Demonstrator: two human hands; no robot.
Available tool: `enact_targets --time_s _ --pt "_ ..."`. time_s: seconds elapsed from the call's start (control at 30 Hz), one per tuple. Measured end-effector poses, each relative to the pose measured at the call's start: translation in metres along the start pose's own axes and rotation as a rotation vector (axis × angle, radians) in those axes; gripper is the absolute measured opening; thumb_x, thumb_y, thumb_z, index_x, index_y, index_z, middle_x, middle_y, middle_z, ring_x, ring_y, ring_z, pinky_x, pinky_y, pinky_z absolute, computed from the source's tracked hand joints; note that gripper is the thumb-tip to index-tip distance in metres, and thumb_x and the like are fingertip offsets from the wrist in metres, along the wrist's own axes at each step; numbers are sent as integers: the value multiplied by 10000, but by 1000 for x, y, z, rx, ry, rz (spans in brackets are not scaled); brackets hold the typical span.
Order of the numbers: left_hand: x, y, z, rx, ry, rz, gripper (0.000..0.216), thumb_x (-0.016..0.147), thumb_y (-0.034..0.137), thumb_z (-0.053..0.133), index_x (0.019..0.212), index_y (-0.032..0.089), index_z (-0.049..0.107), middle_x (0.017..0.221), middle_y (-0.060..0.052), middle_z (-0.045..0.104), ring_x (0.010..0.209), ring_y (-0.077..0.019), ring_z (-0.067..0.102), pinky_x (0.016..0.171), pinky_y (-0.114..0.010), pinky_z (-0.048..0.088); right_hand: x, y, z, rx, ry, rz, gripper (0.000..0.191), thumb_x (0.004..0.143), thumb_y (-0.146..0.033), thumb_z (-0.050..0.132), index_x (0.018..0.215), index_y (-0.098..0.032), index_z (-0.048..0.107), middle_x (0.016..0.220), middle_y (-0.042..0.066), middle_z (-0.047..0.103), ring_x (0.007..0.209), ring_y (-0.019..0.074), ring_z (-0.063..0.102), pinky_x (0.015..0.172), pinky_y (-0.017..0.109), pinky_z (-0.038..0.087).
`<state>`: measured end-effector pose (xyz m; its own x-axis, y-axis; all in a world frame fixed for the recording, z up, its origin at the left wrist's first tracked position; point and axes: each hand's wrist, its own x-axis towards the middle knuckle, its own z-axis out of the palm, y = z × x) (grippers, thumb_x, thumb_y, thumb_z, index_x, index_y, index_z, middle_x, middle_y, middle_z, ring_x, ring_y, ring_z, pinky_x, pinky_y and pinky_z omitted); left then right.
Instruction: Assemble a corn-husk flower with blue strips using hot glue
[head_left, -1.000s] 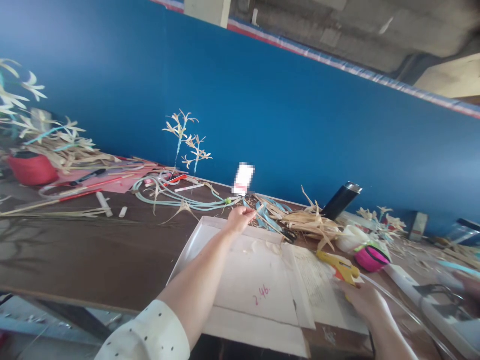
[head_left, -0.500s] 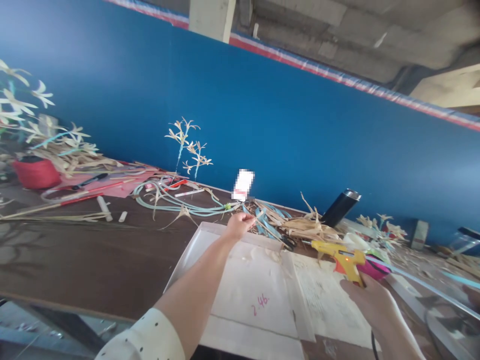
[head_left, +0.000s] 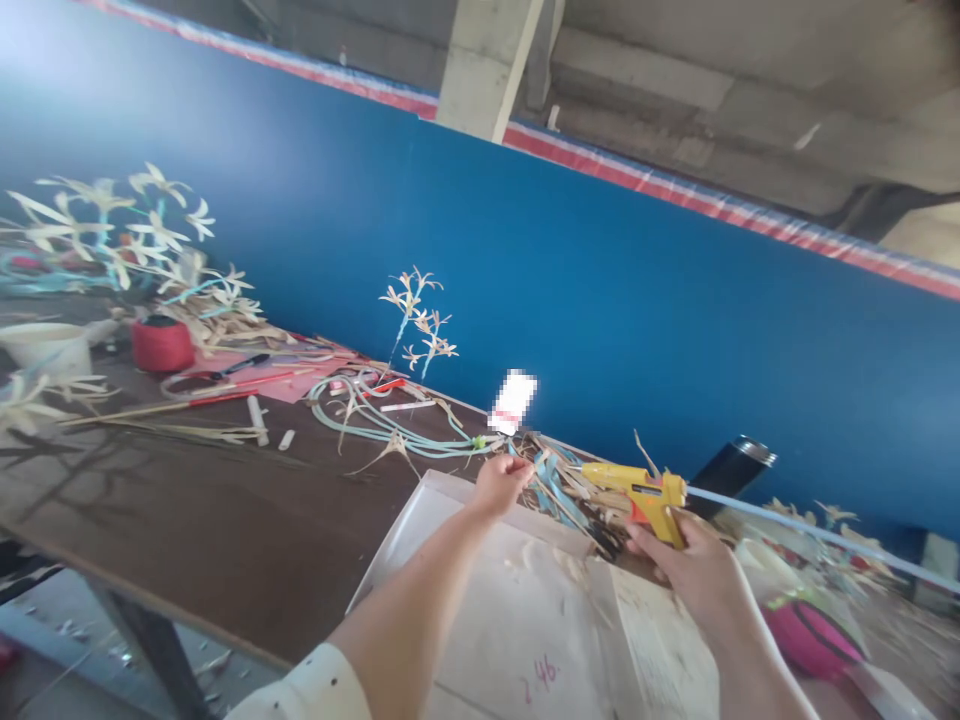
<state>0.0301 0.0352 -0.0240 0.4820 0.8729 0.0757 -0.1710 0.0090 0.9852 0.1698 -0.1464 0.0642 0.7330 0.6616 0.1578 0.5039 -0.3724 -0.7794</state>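
My right hand is closed round the grip of a yellow hot glue gun. A long pale glue stick runs out of its back end. The gun's nozzle points left, a short way from my left hand. The fingers of that hand are pinched together above the far edge of a white cardboard tray; whatever they hold is too small to make out. Just beyond the fingers lie blue strips and dry husk pieces. Dark-handled scissors rest near the tray's far edge.
Two stems of husk flowers stand against the blue partition. Behind my left hand is a blurred-out white upright object. A black flask leans at right. Coiled tubing and a red spool lie left.
My right hand has brought the glue gun up and left, its nozzle now close to my left hand. The left hand keeps its pinch. The view has shifted left and up.
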Motion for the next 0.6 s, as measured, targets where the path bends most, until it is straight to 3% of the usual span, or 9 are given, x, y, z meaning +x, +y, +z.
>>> enact_targets --time_s 0.13,0.3,0.47,0.6 --pt "-1 7 -2 -6 98 16 199 741 327 569 760 143 640 658 -28 627 591 -103 534 569 -200 394 7 -21 22 -120 68 -90 418 593 -514 655 847 -183 685 673 26 674 668 243 632 608 302 453" --pt "1 10 -3 -77 167 -10 179 721 315 579 737 144 630 620 -6 592 544 -89 487 543 -201 364 7 -37 49 -65 129 -209 380 631 -509 636 842 -196 687 715 16 677 711 243 620 688 319 441" --pt "4 6 -2 -95 217 -4 162 704 297 580 695 143 628 552 16 537 506 -81 434 518 -199 337 11 -40 70 4 70 -198 372 662 -507 631 854 -192 680 620 -1 635 638 214 592 639 302 443" --pt "6 3 -2 -104 232 -1 183 695 312 594 727 137 638 573 11 553 492 -73 411 508 -199 326 11 -36 82 88 39 -159 377 669 -497 639 847 -169 691 693 26 667 710 232 613 678 312 458"
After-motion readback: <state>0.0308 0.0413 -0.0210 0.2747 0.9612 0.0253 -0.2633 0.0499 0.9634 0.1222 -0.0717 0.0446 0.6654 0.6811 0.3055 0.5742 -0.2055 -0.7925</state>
